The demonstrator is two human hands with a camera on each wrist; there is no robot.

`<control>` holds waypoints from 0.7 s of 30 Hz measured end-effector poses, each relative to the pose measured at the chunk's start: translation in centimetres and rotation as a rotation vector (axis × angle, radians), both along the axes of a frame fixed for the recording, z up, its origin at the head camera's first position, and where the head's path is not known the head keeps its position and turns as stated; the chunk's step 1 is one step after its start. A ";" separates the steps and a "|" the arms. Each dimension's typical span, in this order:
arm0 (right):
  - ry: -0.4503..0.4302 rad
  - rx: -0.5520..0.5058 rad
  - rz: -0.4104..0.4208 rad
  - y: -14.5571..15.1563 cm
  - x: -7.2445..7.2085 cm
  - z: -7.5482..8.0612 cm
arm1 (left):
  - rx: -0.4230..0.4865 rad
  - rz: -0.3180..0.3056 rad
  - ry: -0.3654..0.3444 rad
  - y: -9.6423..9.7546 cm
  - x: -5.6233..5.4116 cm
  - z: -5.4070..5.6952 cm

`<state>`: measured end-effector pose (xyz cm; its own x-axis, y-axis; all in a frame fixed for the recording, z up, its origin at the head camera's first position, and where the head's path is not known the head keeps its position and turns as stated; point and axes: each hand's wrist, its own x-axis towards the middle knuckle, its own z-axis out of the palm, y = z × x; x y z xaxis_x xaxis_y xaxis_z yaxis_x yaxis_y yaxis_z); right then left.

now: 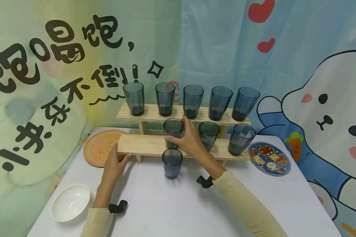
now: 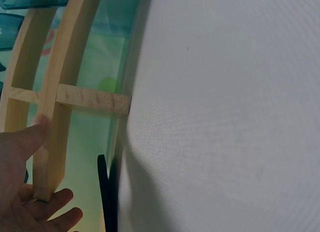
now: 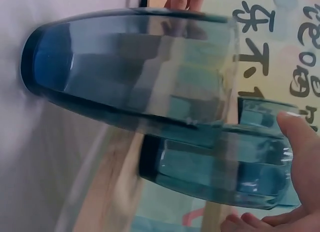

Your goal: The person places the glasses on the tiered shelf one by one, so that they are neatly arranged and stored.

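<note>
My right hand [image 1: 192, 141] holds a blue-tinted drinking glass [image 1: 173, 126] near its rim, thumb on one side and fingers on the other. That glass is upright at the lower step of a two-step wooden shelf [image 1: 142, 144]. With thumb and fingers, my left hand [image 1: 114, 166] grips the left end of this lower step; in the left wrist view the thumb [image 2: 35, 137] lies against the board. Another glass [image 1: 172, 166] stands on the table just in front of the shelf, and looms large in the right wrist view.
Several matching glasses [image 1: 165, 102] line the upper step; two more, one of them this glass [image 1: 241, 140], stand on the lower step's right. Left are a round orange-brown mat [image 1: 99, 149] and a white bowl [image 1: 71, 202]. A patterned round mat [image 1: 269, 159] lies right.
</note>
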<state>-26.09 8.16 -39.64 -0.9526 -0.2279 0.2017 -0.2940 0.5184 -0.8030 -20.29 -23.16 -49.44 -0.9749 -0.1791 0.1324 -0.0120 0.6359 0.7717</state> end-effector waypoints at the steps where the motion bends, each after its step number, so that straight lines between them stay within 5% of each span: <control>1: 0.005 0.000 -0.002 0.1 0.2 0.1 | 0.000 0.000 0.001 0.0 0.0 0.0; 10: -0.051 0.004 -0.032 1.5 4.4 0.3 | 0.011 0.000 0.002 0.0 0.0 0.0; 21: -0.061 0.038 0.007 1.3 6.8 -4.3 | 0.003 0.001 -0.010 0.0 -0.1 0.0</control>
